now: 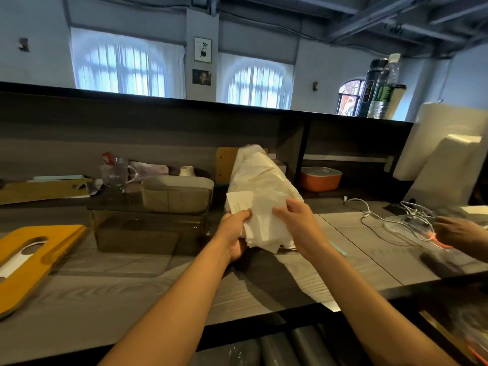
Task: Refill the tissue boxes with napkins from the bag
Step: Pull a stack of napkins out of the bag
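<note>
1. The long translucent plastic bag (pixel 260 178) of white paper napkins (pixel 260 223) lies on the grey wood-grain counter (pixel 132 281), its open end at both hands.
2. The left hand (pixel 233 233) pinches the napkin stack from below; the right hand (pixel 295 220) grips the bag mouth.
3. Left of the left hand sits a smoky clear plastic tissue box (pixel 148 231), then a yellow slotted lid (pixel 34 254).
4. White cables (pixel 390 220) lie right of the right hand.

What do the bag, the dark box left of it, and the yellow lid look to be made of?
Bag: thin clear plastic film, glossy and crinkled over white napkins. Dark box: smoked see-through plastic or acrylic, since the table shows through it. Yellow lid: probably painted wood or plastic, matte; unclear.
</note>
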The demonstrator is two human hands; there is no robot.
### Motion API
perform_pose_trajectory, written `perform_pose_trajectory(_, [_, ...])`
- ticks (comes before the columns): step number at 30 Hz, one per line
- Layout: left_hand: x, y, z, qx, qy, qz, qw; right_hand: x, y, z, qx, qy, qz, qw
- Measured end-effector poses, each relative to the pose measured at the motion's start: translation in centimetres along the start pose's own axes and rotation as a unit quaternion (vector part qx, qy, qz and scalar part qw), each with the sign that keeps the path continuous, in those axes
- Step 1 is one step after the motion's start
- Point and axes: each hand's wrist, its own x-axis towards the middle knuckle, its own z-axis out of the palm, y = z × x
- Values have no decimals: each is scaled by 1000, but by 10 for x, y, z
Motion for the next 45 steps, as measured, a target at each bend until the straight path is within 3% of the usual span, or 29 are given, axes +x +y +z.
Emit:
perform_pose_trajectory(5, [-5,1,0,-37,-19,13,999,-2,15,9,-24,22,-7,999])
perform_pose_trajectory(10, [2,-1,-1,-17,-2,76,997,4,19,5,26,-14,86,996])
perform_pose_trajectory(17, [8,3,-3,-70,47,104,991,18,11,-3,27,65,12,997])
perform_pose_trajectory(21, [16,3,-9,-57,86,104,989,23,-14,2,151,55,-75,984])
perform_pose_trajectory(24, [22,1,-13,-53,99,88,990,28,-15,15,237,2,-43,971])
perform_pose_trajectory(27, [23,-4,-11,-34,79,103,991,30,3,31,114,16,-13,993])
perform_pose_trajectory(30, [21,-7,-10,-38,36,98,994,31,12,37,24,24,-37,999])
perform_pose_trajectory(40, [16,-5,-10,-10,47,167,985,22,17,30,53,-35,-58,996])
perform_pose_trajectory(45, [11,-3,-12,-34,27,131,990,18,15,23,88,0,-55,995])
